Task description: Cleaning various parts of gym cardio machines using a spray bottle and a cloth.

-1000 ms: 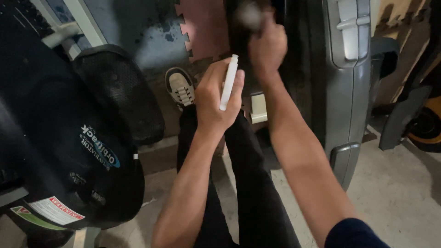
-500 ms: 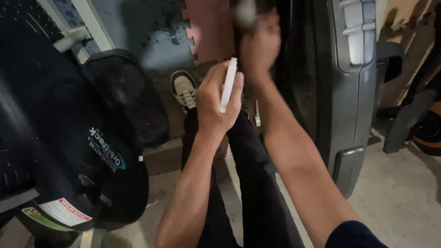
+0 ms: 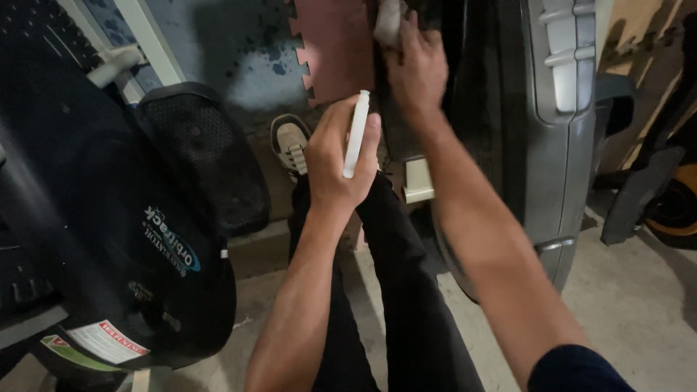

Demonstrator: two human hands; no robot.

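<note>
Rising slightly, the left hand (image 3: pixel 335 156) is gripping a white pen (image 3: pixel 356 134) while the right hand (image 3: pixel 415 67) is pressing a cloth (image 3: pixel 387 18) under its fingertips against the grey panel (image 3: pixel 552 145).

Black exercise machine (image 3: pixel 109 239), pink foam mat (image 3: pixel 334 51)

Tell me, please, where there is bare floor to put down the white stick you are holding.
Bare concrete floor lies open right of the grey machine housing. A narrower strip shows between the black exercise machine and the trousered leg. It is crowded ahead: the left hand with the white stick, the right hand pressing a cloth, and the shoe.
</note>
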